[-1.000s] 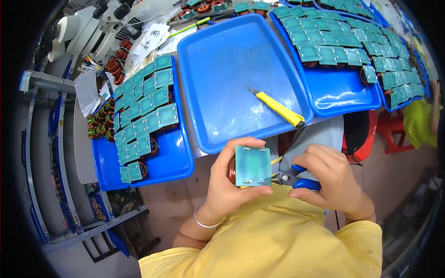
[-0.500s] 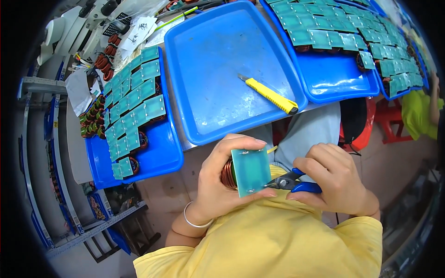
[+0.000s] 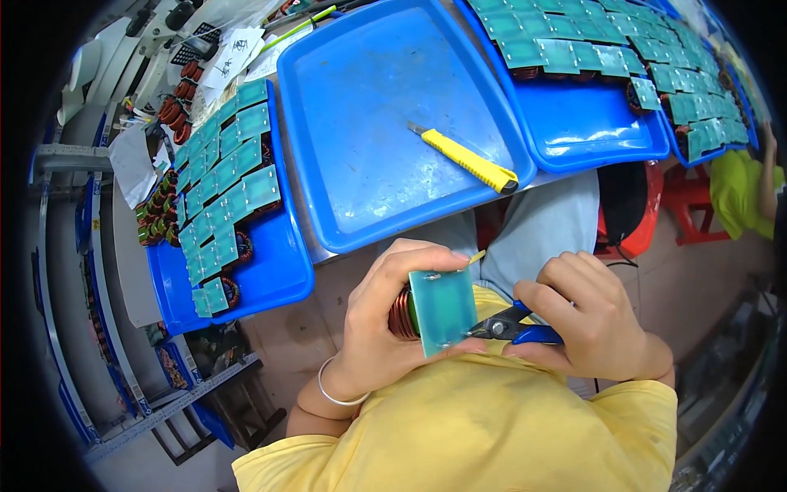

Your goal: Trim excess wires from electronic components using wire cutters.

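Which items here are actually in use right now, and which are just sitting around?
In use:
left hand gripping the green board with copper coil
right hand holding blue-handled cutters at the board's edge

Lying about:
yellow utility knife in the middle blue tray
left tray of boards
right tray of boards

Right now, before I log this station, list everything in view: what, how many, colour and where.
green board with copper coil: one, teal-green, held in front of the chest.
cutters: one, blue handles, tip at the board's right edge.
utility knife: one, yellow, in the middle tray.
middle tray: one, blue, holds only the knife.
left tray: one, blue, rows of green boards.
right trays: at least two, blue, rows of green boards, upper right.
stool: one, red, right.
bracelet: one, silver, left wrist.
left hand: grips the board.
right hand: grips the cutters.
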The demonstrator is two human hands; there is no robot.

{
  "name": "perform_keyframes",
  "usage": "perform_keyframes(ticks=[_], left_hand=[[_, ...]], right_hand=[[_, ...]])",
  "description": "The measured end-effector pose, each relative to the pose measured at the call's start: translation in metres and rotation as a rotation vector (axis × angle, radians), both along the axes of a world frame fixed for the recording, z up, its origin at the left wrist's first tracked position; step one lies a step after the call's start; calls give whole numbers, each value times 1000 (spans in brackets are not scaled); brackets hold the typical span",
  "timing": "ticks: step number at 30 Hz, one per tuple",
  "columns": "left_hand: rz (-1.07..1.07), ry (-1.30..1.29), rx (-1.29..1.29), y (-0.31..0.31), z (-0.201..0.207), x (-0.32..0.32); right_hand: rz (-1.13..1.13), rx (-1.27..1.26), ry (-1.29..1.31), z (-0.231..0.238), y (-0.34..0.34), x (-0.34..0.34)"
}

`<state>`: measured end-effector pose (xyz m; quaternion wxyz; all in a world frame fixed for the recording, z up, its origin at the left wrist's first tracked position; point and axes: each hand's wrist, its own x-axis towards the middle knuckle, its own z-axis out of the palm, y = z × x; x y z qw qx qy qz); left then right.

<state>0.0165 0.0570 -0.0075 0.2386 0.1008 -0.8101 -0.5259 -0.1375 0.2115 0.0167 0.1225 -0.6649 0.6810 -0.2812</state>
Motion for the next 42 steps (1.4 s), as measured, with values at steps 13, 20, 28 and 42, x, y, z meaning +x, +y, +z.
perform_keyframes(ticks=[13, 20, 28, 42], left_hand=[[98, -313, 454, 19, -19, 0], [88, -731, 619, 17, -121, -2], [4, -455, 709, 14, -90, 1], [-99, -308, 570, 11, -40, 7]], right_hand=[[17, 215, -218, -36, 8, -3], [-74, 673, -719, -135, 7, 3], [-147, 456, -711, -90, 0, 5], [-86, 134, -313, -47, 8, 16]])
